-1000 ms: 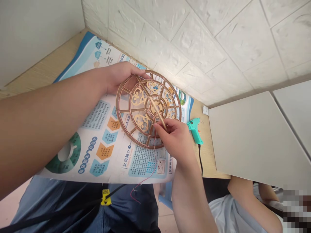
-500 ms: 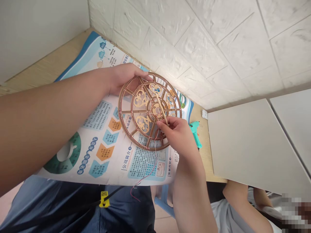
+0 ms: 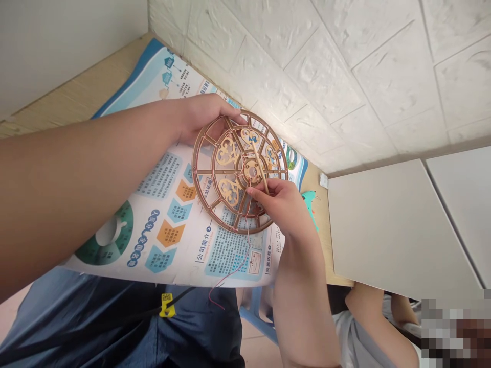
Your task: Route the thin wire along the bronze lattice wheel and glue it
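Note:
My left hand [image 3: 203, 115] is closed on the upper left rim of a round brown wheel-shaped frame [image 3: 207, 171]. The frame has rings, spokes and pale gold scroll ornaments [image 3: 230, 191], and is held tilted above the printed sheet. In my right hand [image 3: 282, 204], closed near the frame's hub [image 3: 252, 171], is a thin tan stick [image 3: 260, 162] that slants up across the frame. Thumb and forefinger also meet beside a thin reddish wire [image 3: 248, 235]; whether they pinch it I cannot tell. The wire trails over the sheet's near edge onto my lap.
The printed sheet [image 3: 153, 194] covers the wooden table [image 3: 84, 102]. A teal glue gun [image 3: 310, 207] lies right of my right hand, partly hidden. White bricks [image 3: 287, 66] wall the far side. Grey panels [image 3: 387, 220] stand right, with another person's arm [image 3: 372, 317] below.
The whole view has shifted slightly. The frame is turned a little, and more of its hub shows. Both hands keep their hold.

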### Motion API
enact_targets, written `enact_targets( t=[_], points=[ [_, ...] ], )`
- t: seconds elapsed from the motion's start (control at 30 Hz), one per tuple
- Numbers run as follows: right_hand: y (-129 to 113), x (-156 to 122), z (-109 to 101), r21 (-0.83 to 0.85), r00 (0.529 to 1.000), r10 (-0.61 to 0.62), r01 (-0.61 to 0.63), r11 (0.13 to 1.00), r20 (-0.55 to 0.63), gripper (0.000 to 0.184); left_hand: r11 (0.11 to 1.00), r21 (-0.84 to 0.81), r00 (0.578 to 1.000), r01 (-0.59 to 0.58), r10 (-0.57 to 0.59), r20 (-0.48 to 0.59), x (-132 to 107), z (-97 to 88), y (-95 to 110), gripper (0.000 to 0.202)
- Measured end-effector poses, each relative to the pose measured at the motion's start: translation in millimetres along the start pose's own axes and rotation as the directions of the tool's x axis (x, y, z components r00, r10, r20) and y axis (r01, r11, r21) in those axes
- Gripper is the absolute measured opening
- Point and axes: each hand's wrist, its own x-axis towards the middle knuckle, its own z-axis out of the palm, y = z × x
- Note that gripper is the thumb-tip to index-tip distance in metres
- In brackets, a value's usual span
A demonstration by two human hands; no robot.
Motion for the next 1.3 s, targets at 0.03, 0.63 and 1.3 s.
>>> enact_targets(
  t=[0.03, 0.63, 1.3],
  points=[
    [1, 1, 0, 0.009, 1.000, 0.000, 0.000, 1.000, 0.005, 0.032, 1.000, -0.001, 1.000, 0.013, -0.013, 0.008, 0, 0.1, 0, 0.015],
    [6, 1, -2, 0.117, 1.000, 0.031, -0.031, 0.993, 0.001, 0.040, 0.999, 0.033, 1.000, -0.006, 0.005, 0.020, 1, -2.8, -1, 0.012],
    [30, 14, -18, 0.137, 0.609, -0.631, 0.763, 0.632, -0.480, 0.028, 0.997, 0.081, 0.997, -0.014, 0.021, -0.081, 6, -2.5, -2, 0.014]
  ],
)
